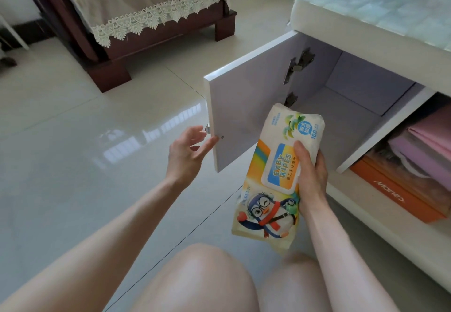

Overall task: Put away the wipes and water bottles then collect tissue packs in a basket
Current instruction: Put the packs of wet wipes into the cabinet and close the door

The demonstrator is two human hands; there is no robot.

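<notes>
Head view: right hand (311,177) grips the wipes pack (273,179); left hand (188,153) spread empty beside cabinet door (244,106).

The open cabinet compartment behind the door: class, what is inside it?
The compartment shows only bare lilac walls and floor. The wipes pack in the right hand covers its lower front corner.

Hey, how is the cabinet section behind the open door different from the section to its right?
The section behind the open door looks bare inside, showing only its pale lilac walls and floor; the right-hand section is packed with folded pink and purple fabric and an orange box. The left one has a door swung out; no door shows on the right one. Both sit under the same white top.
</notes>
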